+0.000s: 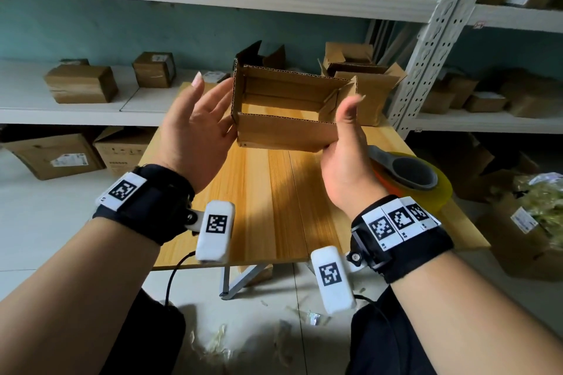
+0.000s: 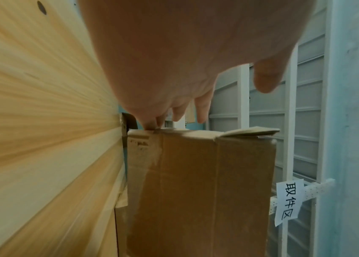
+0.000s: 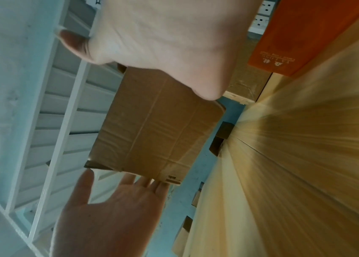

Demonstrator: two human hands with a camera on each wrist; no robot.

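Observation:
A small brown cardboard box (image 1: 286, 134), open at top and bottom so the table shows through it, is held above the wooden table (image 1: 274, 207). My left hand (image 1: 207, 109) is spread with straight fingers, and its fingertips touch the box's left end (image 2: 207, 182). My right hand (image 1: 347, 131) grips the right end with the thumb up beside a folded flap; its fingers are hidden behind the box. In the right wrist view the palm (image 3: 163, 34) lies on the box (image 3: 152, 125) and the left hand (image 3: 112, 208) is spread at its far end.
A tape dispenser (image 1: 408, 173) with a grey handle and yellow roll lies on the table's right side. More open cartons (image 1: 365, 79) stand at the table's far edge. White shelves (image 1: 82, 82) with parcels surround it, and a metal upright (image 1: 438, 39) rises at right.

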